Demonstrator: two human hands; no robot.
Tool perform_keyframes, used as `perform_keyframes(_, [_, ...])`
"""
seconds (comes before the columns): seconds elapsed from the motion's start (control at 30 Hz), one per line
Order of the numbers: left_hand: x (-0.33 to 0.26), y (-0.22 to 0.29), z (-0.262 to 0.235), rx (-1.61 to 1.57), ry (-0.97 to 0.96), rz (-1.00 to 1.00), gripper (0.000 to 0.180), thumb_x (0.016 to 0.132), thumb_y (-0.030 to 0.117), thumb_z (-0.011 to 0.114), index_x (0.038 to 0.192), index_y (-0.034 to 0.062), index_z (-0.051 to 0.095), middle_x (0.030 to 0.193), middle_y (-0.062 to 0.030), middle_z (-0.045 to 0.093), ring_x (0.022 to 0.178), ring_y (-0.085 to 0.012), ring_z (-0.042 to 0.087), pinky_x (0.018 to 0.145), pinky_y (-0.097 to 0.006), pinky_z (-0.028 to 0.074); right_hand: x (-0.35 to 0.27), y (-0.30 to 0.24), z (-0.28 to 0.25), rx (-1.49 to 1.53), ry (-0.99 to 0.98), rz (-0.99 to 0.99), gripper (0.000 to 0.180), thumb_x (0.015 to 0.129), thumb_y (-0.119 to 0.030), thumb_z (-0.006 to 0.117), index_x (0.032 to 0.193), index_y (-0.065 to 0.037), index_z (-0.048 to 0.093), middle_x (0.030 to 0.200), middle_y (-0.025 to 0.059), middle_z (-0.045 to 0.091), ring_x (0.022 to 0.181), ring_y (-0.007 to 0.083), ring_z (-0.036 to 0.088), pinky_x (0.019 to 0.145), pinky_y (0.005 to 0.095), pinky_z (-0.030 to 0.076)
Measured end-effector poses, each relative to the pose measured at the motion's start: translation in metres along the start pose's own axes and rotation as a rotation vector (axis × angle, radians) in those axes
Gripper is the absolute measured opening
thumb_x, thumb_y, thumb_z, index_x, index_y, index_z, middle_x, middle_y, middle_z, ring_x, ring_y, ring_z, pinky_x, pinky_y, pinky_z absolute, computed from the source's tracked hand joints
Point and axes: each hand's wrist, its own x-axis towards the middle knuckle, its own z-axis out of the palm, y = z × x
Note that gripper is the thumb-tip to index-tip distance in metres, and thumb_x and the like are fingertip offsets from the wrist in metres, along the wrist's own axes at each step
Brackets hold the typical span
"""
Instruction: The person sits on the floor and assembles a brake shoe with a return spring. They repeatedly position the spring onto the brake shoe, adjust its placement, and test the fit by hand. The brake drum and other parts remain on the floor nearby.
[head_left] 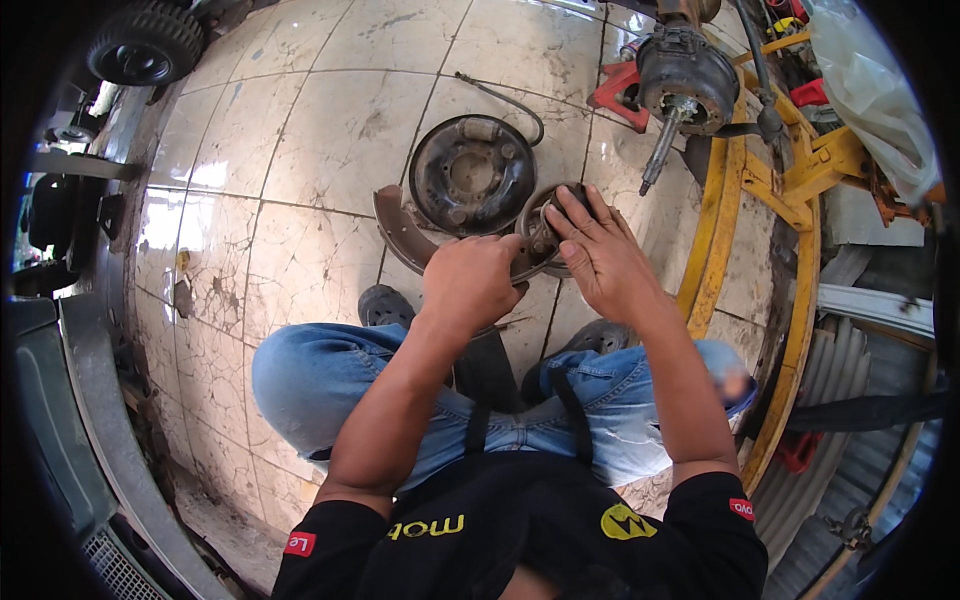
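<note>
In front of me, low over the tiled floor, my left hand (468,280) is closed on a curved, rusty brown brake shoe (398,218). Its long arc sticks out to the left past my knuckles. My right hand (607,258) lies with fingers stretched out over a round metal part (530,216), pressing against its top and right side. Most of that round part is hidden beneath the palm, and the shoe's right end meets it. Just beyond both hands, a dark round brake backing plate (428,178) rests on the floor with a black cable (528,110) trailing from it.
A hub on an axle (690,85) with a protruding shaft hangs at the far right, beside a red jack stand (617,95). Yellow metal framing (712,240) runs along my right. A tire (145,45) stands far left, and a grey vehicle panel (100,390) lines the left edge.
</note>
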Motion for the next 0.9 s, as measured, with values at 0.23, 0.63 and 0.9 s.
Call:
perform_keyframes(0.23, [-0.004, 0.010, 0.008, 0.055, -0.074, 0.097, 0.034, 0.074, 0.027, 0.073, 0.102, 0.0093, 0.066, 0.092, -0.0113, 0.069, 0.090, -0.0320, 0.066, 0.079, -0.043, 0.052, 0.007, 0.003, 0.003, -0.106, 0.003, -0.055, 0.049, 0.104, -0.038, 0.033, 0.137, -0.010, 0.054, 0.152, 0.0087, 0.039, 0.143, 0.0374, 0.026, 0.116, 0.0484, 0.020])
perform_keyframes(0.63, [0.004, 0.006, 0.005, 0.042, 0.003, 0.133, 0.030, 0.072, 0.028, 0.075, 0.093, 0.0085, 0.064, 0.088, -0.0118, 0.069, 0.089, -0.0298, 0.066, 0.080, -0.042, 0.050, 0.005, 0.004, -0.002, -0.004, 0.058, 0.004, 0.048, 0.103, -0.037, 0.035, 0.136, -0.008, 0.055, 0.151, 0.0086, 0.041, 0.143, 0.0362, 0.028, 0.115, 0.0492, 0.023])
perform_keyframes(0.9, [0.005, 0.008, 0.004, 0.041, 0.014, 0.102, 0.036, 0.072, 0.032, 0.076, 0.097, 0.0088, 0.064, 0.086, -0.0116, 0.069, 0.088, -0.0301, 0.066, 0.082, -0.042, 0.050, 0.009, 0.006, 0.001, -0.033, 0.116, -0.038, 0.045, 0.103, -0.033, 0.039, 0.136, -0.007, 0.054, 0.147, 0.0110, 0.045, 0.138, 0.0378, 0.036, 0.111, 0.0474, 0.031])
